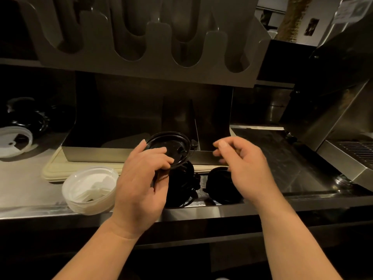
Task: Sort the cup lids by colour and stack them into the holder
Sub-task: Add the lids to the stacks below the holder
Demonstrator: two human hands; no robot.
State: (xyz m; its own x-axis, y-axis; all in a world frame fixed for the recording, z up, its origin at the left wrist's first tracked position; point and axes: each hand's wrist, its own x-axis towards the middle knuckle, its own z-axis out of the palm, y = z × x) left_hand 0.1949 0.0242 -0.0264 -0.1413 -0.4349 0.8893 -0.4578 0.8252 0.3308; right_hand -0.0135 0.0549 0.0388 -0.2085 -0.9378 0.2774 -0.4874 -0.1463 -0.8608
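cup lids could go astray in several ways from here. the holder hangs overhead with tall, narrow slots, so a lid fed in tilted may, i judge, jam at a slot's mouth or slide back out. the bench is polished steel, and anything dropped on it would likely skid toward the front edge. the clear lids sit stacked near that edge, just left of the left hand, where a careless forearm could knock them off. the loose black lids lie in dim light on the bench beneath both hands. one could be overlooked, or two nested ones taken for one. the smallest risk is in the grasp itself. the left hand grips a black lid, perhaps several nested, at its near rim only. the lid tilts over the metal bin, and a slip would drop it inside. the right hand hovers just right of that lid, not touching it, its fingers loosely curled and holding nothing i can see.
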